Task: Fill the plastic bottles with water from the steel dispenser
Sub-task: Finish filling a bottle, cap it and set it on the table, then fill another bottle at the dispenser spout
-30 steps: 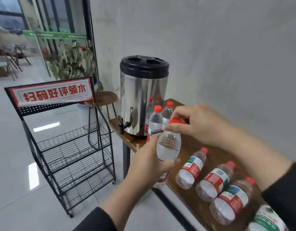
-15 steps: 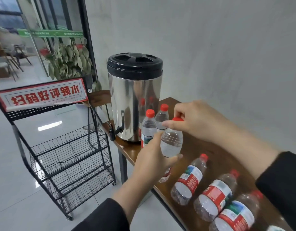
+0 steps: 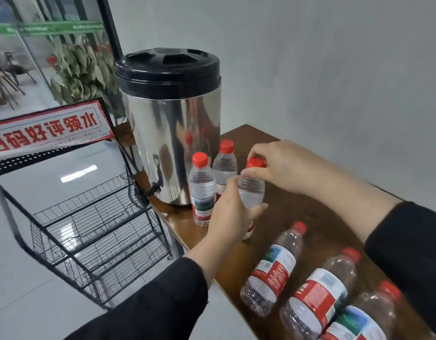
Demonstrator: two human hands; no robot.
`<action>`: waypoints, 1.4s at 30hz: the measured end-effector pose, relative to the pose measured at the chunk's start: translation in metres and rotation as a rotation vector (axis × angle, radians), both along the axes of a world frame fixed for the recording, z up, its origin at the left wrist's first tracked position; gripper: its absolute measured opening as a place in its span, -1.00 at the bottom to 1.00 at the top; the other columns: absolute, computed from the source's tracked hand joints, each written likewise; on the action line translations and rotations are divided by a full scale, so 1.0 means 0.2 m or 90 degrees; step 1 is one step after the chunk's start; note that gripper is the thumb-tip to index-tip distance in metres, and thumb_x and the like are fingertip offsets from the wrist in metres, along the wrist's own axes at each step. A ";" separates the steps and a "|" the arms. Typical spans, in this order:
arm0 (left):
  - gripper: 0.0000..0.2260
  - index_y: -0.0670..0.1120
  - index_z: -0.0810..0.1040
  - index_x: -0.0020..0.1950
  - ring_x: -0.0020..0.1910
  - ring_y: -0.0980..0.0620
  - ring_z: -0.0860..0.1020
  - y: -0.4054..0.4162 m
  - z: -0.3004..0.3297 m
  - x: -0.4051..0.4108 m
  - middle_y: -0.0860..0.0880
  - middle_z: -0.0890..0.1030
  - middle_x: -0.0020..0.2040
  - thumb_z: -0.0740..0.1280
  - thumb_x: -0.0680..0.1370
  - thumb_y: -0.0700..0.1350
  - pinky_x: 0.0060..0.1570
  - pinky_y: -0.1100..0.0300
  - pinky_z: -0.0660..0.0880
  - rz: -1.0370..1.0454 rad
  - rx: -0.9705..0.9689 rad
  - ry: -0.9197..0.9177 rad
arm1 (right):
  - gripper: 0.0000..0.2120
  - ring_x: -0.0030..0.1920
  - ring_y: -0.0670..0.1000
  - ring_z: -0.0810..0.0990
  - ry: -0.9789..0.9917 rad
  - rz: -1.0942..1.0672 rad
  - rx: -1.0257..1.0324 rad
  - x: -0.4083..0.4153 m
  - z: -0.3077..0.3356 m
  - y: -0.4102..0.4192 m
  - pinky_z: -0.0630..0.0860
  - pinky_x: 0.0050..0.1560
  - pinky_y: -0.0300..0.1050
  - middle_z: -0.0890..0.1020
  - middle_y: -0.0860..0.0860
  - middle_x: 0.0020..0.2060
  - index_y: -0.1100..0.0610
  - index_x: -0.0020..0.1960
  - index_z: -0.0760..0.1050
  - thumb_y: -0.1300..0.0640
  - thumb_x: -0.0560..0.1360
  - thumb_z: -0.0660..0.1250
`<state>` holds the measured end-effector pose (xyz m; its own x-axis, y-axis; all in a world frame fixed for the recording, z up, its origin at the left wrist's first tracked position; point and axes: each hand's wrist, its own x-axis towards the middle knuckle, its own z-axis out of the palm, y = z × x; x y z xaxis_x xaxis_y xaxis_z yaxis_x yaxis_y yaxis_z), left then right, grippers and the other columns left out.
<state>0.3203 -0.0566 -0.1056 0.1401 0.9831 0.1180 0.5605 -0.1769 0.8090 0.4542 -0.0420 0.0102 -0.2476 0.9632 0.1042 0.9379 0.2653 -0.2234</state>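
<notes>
Held upright over the near edge of the counter [image 3: 298,212]: one plastic bottle [image 3: 251,192], long axis vertical, base low beside the wrist, red cap [image 3: 255,163] on top. Wrapped round its middle from the near side, the left hand [image 3: 232,214], fingers curled about the label zone in a firm grip. Pinching the cap from above and from the far right, the right hand [image 3: 280,165], thumb and fingertips closed on the red rim. So, cap directly above the lower grip, along the same vertical line; right hand nearer the cap, left nearer the body. Probably a twist of the cap in hand, tightening or loosening not readable here. Off to the left and beyond, the steel dispenser [image 3: 171,133] with black lid, its spout [image 3: 151,190] at the counter's left end, pointing away from the bottle. Count: three bottles upright, namely the held one plus two standing bottles [image 3: 203,192] just beside the dispenser, both capped; three lying bottles [image 3: 273,268] on their sides in the near right, caps pointing away, with a fourth label showing at the bottom edge. One dispenser.
</notes>
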 end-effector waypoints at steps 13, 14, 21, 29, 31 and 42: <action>-0.40 0.17 0.23 0.48 0.26 0.21 0.51 0.31 -0.09 0.12 0.20 0.48 0.35 0.49 0.56 0.01 0.22 0.33 0.49 -0.127 -0.074 -0.070 | -0.71 -0.07 0.01 0.54 -0.005 -0.105 -0.032 0.11 -0.07 0.21 0.51 -0.09 -0.04 0.59 -0.05 -0.08 -0.04 0.09 0.46 -0.24 0.58 0.29; -0.39 0.17 0.20 0.52 0.33 0.20 0.49 0.31 -0.11 0.10 0.21 0.46 0.40 0.46 0.58 0.01 0.33 0.24 0.47 -0.141 -0.069 -0.068 | -0.70 -0.06 0.01 0.53 -0.012 -0.107 -0.039 0.10 -0.06 0.22 0.51 -0.09 -0.04 0.57 -0.05 -0.07 -0.03 0.12 0.46 -0.23 0.58 0.28; -0.25 0.14 -0.17 0.68 0.62 0.13 0.16 0.23 -0.14 -0.02 0.21 0.12 0.65 0.29 0.68 -0.05 0.52 0.20 0.17 -0.203 -0.096 -0.025 | -0.78 -0.14 -0.14 0.50 -0.017 -0.136 -0.074 0.09 -0.05 0.23 0.49 -0.16 -0.07 0.55 -0.15 -0.13 -0.18 0.05 0.42 -0.28 0.55 0.30; -0.73 0.16 0.37 0.29 0.20 0.13 0.58 0.05 -0.26 -0.17 0.19 0.59 0.15 0.35 0.63 0.10 0.15 0.27 0.46 -0.160 -0.271 -0.033 | -0.74 -0.19 -0.14 0.50 0.000 -0.188 -0.053 0.06 -0.04 0.13 0.51 -0.14 -0.05 0.54 -0.17 -0.21 -0.12 0.10 0.49 -0.27 0.55 0.32; -0.64 0.14 0.39 0.33 0.15 0.13 0.58 0.02 -0.25 -0.14 0.16 0.60 0.12 0.33 0.60 0.23 0.09 0.27 0.47 -0.215 -0.296 0.025 | -0.72 -0.15 -0.13 0.52 -0.002 -0.190 -0.042 0.04 -0.05 0.12 0.55 -0.08 -0.01 0.55 -0.16 -0.17 -0.13 0.13 0.48 -0.27 0.55 0.31; -0.02 -0.02 0.01 0.67 0.46 -0.15 0.44 -0.07 -0.19 0.19 -0.10 0.38 0.53 0.38 0.46 0.41 0.32 -0.02 0.47 -0.351 -0.293 0.283 | -0.57 -0.22 0.06 0.65 -0.066 -0.476 -0.230 0.33 -0.22 -0.12 0.55 -0.06 -0.08 0.70 0.06 -0.22 0.09 0.12 0.56 -0.25 0.63 0.17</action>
<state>0.3579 -0.0700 -0.1446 0.5527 0.6969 -0.4571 0.7739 -0.2256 0.5918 0.5197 -0.0662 -0.0328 0.4780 0.8476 -0.2302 0.8591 -0.5058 -0.0782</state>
